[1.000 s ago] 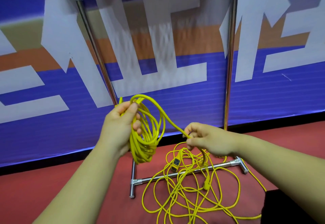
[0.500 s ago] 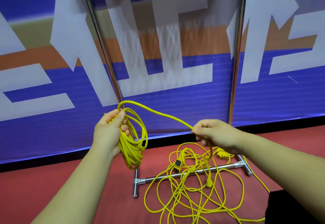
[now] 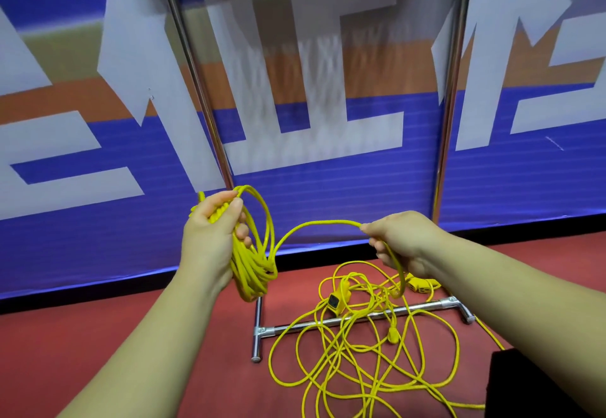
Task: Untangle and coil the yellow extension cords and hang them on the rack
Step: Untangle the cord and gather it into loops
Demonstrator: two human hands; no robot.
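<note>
Coil [image 3: 252,267] in left hand [image 3: 210,237] grip, strand [image 3: 328,221] in right hand [image 3: 403,240] grip, tangle [image 3: 347,322] over rack base [image 3: 429,307].

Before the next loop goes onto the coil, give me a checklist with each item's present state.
1. Left hand grip on the coil: ok, fingers curled round the gathered loops.
2. Right hand grip on the free strand: ok, pinched.
3. Strand between the hands free of knots: ok, one clean arc.
4. Slack below the right hand runs free: not ok, it drops into the tangled pile lying across the rack base bar.
5. Socket block clear of the loops: cannot tell, cords cross around it.
</note>
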